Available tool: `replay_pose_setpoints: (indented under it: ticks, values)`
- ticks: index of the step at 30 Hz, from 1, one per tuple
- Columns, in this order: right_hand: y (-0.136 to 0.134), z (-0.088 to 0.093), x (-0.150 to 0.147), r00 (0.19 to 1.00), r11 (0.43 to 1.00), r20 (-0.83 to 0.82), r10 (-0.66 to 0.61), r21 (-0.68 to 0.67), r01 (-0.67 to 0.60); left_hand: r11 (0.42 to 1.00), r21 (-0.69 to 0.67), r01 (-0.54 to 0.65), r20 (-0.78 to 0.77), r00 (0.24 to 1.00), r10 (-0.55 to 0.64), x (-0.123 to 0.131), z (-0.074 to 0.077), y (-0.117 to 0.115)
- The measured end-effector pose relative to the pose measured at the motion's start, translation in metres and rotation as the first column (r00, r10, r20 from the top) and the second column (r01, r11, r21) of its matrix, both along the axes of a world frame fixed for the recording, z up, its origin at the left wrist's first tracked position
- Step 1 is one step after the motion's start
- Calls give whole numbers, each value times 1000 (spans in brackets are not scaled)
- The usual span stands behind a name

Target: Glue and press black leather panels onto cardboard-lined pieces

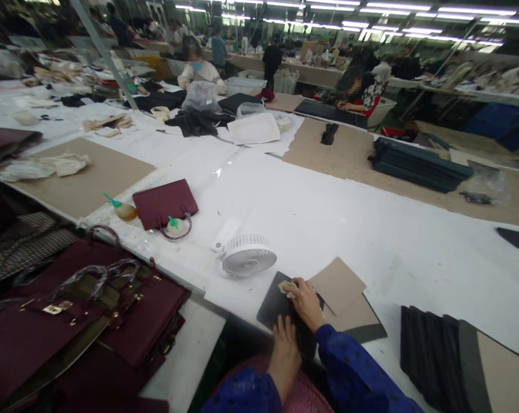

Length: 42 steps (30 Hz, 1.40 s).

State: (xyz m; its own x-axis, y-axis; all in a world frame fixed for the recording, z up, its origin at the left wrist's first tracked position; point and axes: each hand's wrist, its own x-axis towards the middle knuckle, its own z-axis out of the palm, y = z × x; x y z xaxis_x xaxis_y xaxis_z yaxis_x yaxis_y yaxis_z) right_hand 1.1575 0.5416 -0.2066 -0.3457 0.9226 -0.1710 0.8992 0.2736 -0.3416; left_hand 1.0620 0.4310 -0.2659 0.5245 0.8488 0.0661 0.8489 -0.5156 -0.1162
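My right hand (pixel 305 301) is closed on a small cream cloth wad (pixel 287 287) and presses it onto a black leather panel (pixel 273 304) at the near edge of the white table (pixel 328 223). My left hand (pixel 284 351) lies flat with fingers stretched out on the near end of the same panel. Both sleeves are blue. Brown cardboard pieces (pixel 337 284) lie just right of the panel, partly over a dark sheet.
A small white fan (pixel 247 254) lies face-up left of the panel. Burgundy handbags (pixel 82 310) pile at the near left, another burgundy bag (pixel 165 202) with glue bottles (pixel 122 209) beyond. Stacked black panels (pixel 436 353) sit at the near right. Other people work at far tables.
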Motion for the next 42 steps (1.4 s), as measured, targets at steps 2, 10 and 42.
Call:
replay_pose_setpoints:
  ticks: [2,10,42]
  values:
    - [-3,1,-2,1000,1000,-8,17,-12,-17,1000,-9,-4,10,1000,4,1,0,1]
    - [-1,-3,-1,992,993,-46,-117,12,118,1000,16,-25,53,998,25,-3,0,2]
    - [-126,30,80,-386,627,-673,-631,-735,258,921,-386,-41,153,982,108,-3,29,25]
